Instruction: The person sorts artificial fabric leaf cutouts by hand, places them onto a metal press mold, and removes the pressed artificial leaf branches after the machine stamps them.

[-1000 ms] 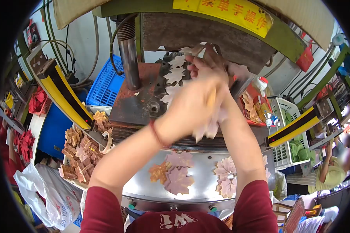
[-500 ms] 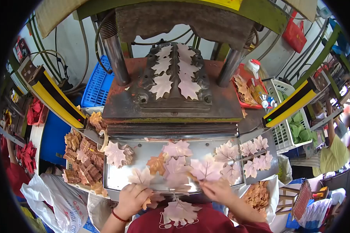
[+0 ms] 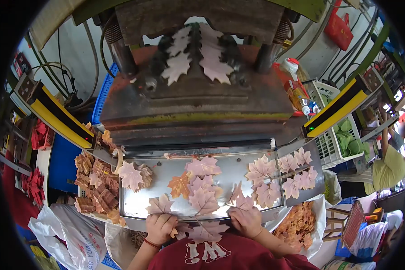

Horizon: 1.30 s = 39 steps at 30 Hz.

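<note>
My left hand has its fingers closed at the tray's front edge, around the base of a pale pink artificial leaf. A bit of orange leaf pokes out beside those fingers. My right hand pinches another pale pink leaf, which stands tilted over the tray. Between the hands, a leaf hangs over the front edge against my shirt. In the middle of the metal tray lie overlapping pink leaves and an orange leaf.
Behind the tray is a press with pale leaves on its mould. Stacked brown leaves fill a container at left. Leaf sprigs lie at right, above a bag of orange leaves. Yellow-black bars flank the press.
The press bed with its leaves has risen toward the upper block. My right hand has drawn slightly inward, and its leaf has tipped from flat to more upright. My left hand has barely moved.
</note>
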Each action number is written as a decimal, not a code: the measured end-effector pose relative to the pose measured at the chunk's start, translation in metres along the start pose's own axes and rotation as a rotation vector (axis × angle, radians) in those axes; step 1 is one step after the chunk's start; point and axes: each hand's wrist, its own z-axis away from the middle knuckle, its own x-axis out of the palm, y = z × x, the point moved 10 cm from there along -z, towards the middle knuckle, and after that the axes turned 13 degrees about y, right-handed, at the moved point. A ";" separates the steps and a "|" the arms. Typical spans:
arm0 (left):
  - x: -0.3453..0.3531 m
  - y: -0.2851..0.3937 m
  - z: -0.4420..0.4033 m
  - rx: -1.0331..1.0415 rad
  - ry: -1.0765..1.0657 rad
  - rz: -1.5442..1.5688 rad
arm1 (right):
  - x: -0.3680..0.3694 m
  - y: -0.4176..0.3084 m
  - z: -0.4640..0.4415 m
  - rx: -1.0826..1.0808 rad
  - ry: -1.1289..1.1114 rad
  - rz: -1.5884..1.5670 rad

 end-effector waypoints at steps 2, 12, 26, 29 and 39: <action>0.001 0.000 0.000 -0.001 0.005 -0.017 | 0.005 0.006 0.012 -0.031 0.015 0.031; 0.002 -0.002 0.003 -0.006 0.002 -0.003 | -0.007 0.009 0.002 0.046 0.065 -0.077; -0.040 0.053 -0.120 0.320 -0.040 0.017 | -0.112 0.077 -0.018 0.789 0.793 -0.650; -0.036 0.073 -0.149 0.447 0.036 0.040 | -0.089 0.017 -0.085 0.331 0.076 -0.532; -0.027 0.077 -0.173 0.482 -0.052 0.018 | -0.097 0.043 -0.095 0.290 0.142 -0.202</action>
